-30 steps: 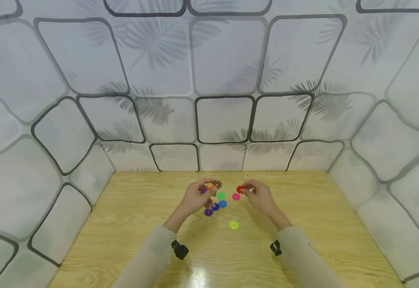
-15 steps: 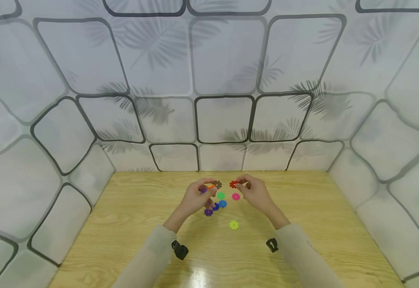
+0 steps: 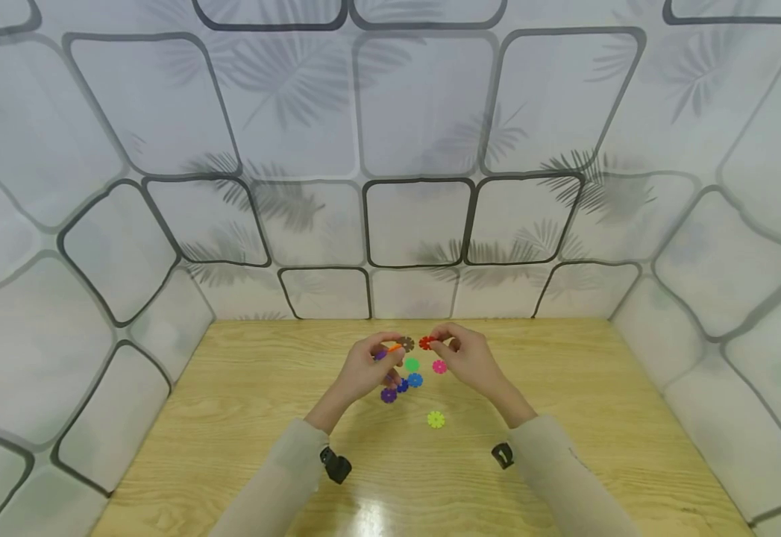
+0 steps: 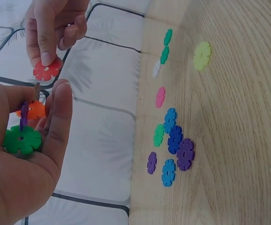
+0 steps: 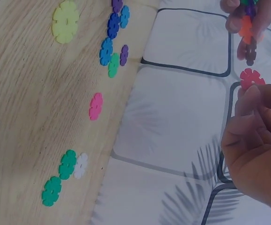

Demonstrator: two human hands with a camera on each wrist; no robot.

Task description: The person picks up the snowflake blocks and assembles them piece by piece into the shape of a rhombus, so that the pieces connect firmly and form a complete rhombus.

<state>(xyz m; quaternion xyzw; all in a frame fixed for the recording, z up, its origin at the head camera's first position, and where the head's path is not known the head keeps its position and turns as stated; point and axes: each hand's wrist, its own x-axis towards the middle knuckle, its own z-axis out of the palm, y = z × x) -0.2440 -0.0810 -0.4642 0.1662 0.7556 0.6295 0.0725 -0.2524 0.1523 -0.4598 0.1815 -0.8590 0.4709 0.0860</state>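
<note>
Red disc, pinched by the right hand, lies just beside the brown disc ending the chain that the left hand grips, seemingly apart. Both wrist views show brown edge-on, red more face-on. The left hand partly hides the chain.

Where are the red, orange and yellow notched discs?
Red disc [image 4: 45, 74], left wrist view: lower face.
Orange disc [image 4: 38, 111], left wrist view: its exposed part.
Yellow disc [image 5: 63, 23], right wrist view: middle of its face.
</note>
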